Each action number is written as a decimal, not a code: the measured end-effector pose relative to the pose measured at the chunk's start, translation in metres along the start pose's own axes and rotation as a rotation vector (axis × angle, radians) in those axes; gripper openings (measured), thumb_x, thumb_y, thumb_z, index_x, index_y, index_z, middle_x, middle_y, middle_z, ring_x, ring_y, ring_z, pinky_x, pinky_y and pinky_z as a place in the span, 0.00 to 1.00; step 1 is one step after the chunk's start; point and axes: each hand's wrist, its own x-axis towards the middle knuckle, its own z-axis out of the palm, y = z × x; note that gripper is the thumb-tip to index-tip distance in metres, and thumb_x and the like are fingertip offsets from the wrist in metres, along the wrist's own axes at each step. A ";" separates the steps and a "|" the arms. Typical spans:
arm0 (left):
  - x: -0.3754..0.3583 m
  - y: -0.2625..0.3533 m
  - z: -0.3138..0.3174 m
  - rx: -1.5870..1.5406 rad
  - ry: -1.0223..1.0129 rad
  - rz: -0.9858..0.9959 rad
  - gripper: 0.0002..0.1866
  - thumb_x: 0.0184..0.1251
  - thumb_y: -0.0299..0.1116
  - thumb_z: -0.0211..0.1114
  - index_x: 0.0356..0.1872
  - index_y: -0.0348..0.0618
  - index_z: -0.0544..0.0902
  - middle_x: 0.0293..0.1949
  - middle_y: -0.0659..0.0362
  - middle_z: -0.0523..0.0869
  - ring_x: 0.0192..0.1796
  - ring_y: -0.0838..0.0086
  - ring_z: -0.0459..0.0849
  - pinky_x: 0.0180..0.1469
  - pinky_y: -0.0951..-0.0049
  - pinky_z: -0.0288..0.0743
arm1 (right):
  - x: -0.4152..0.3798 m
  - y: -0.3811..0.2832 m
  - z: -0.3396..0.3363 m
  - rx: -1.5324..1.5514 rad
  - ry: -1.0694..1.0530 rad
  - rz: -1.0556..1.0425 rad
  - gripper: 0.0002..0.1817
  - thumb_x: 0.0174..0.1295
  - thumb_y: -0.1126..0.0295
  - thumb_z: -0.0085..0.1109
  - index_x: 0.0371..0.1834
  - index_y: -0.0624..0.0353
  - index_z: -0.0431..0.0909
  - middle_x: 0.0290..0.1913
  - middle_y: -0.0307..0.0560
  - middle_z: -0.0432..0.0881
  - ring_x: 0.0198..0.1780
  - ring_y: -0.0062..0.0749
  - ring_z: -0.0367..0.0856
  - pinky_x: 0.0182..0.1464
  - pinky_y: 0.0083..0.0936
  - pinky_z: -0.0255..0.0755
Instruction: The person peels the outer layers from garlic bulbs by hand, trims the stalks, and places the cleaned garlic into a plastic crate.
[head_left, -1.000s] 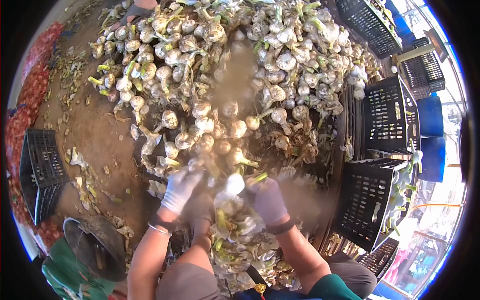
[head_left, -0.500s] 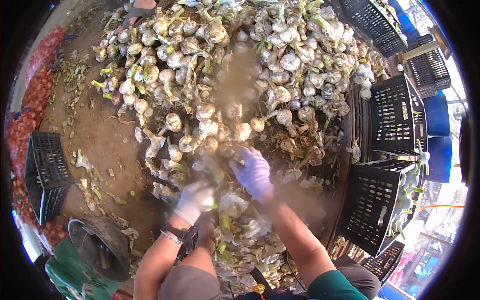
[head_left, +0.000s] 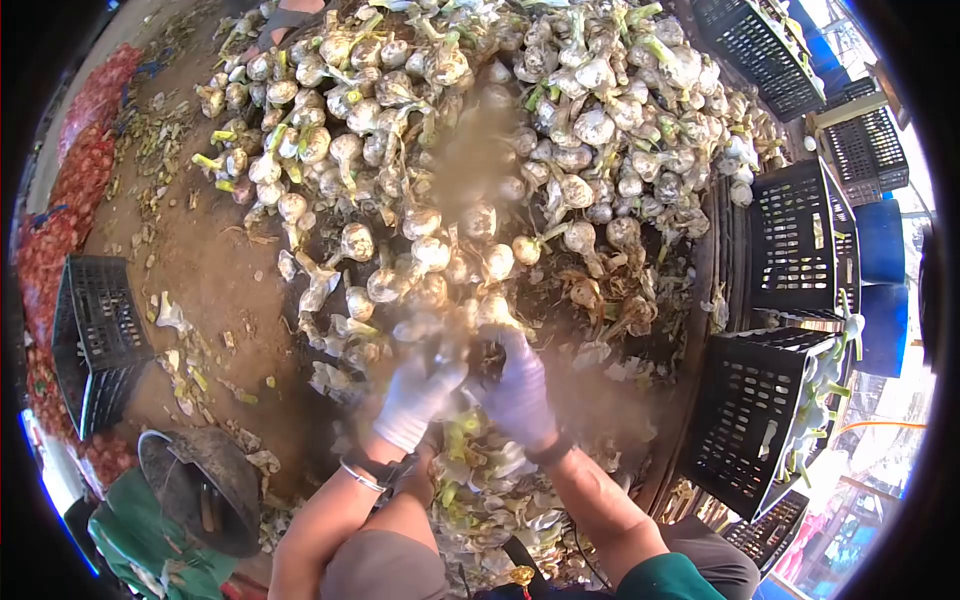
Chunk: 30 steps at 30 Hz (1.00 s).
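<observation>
A large heap of dirty bulbs with stalks (head_left: 595,125) spreads over the ground ahead of me. At the heap's near edge is my left hand (head_left: 420,395) in a white glove, its fingers bent toward the other hand. Just to its right, my right hand (head_left: 517,390) in a pale purple glove curls at the bulbs. The space between the hands is blurred, and what either one holds cannot be made out. Loose peelings and cut leaves (head_left: 480,480) lie below both hands, between my legs.
Black crates (head_left: 745,415) line the right side, with blue barrels (head_left: 880,325) behind them. To the left are another black crate (head_left: 105,310), a dark bucket (head_left: 225,500) and red net sacks (head_left: 85,160). Another person's limb shows at the top left.
My left hand has risen slightly and moved right. My right hand has come down and turned toward it, so the two are closer. The view has shifted a little.
</observation>
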 end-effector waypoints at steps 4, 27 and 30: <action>-0.008 0.021 -0.001 -0.017 0.060 -0.042 0.34 0.51 0.35 0.74 0.60 0.37 0.72 0.47 0.56 0.83 0.48 0.71 0.81 0.48 0.71 0.77 | -0.010 0.012 -0.009 0.719 0.006 0.573 0.19 0.58 0.75 0.63 0.53 0.62 0.74 0.41 0.42 0.80 0.37 0.21 0.78 0.38 0.21 0.76; -0.011 0.015 -0.017 -0.423 -0.025 -0.020 0.31 0.43 0.18 0.72 0.52 0.42 0.70 0.42 0.59 0.79 0.43 0.76 0.79 0.42 0.74 0.79 | -0.014 0.061 -0.016 0.449 -0.046 0.242 0.24 0.56 0.71 0.64 0.56 0.68 0.75 0.39 0.43 0.81 0.31 0.23 0.78 0.41 0.15 0.76; -0.012 0.019 -0.010 -0.370 -0.025 -0.012 0.30 0.44 0.19 0.72 0.52 0.42 0.70 0.42 0.60 0.78 0.44 0.76 0.79 0.44 0.75 0.78 | -0.011 0.026 -0.026 0.574 -0.146 0.589 0.24 0.60 0.62 0.65 0.54 0.67 0.76 0.29 0.36 0.78 0.29 0.17 0.74 0.33 0.15 0.71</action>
